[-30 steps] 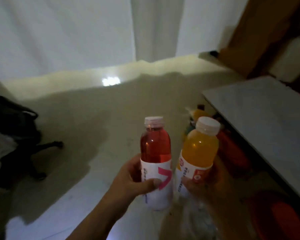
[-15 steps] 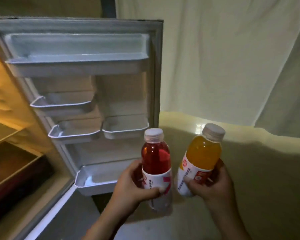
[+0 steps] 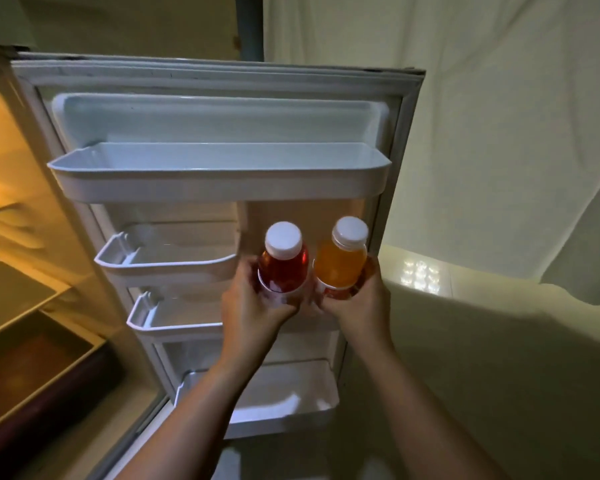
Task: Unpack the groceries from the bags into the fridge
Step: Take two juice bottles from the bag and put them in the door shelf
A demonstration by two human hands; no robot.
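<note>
The fridge door (image 3: 400, 140) stands wide open in front of me, its white racks facing me. My left hand (image 3: 253, 306) grips a red drink bottle (image 3: 284, 268) with a white cap. Beside it, my right hand (image 3: 359, 303) holds an orange drink bottle (image 3: 342, 266) with a white cap. Both bottles are upright, side by side, right in front of the door's middle right section, below the wide top rack (image 3: 219, 178). Their lower halves are hidden by my fingers. No grocery bags are in view.
Two small racks (image 3: 167, 268) (image 3: 174, 322) sit on the door's left side and a wide bottom rack (image 3: 278, 407) lies below my forearms. The lit fridge interior (image 3: 18, 306) with shelves is at the left. A pale curtain (image 3: 499, 133) hangs on the right.
The view swung from the floor and table to the open fridge. Both hands have carried the two bottles up and forward, close to the door's middle section.
</note>
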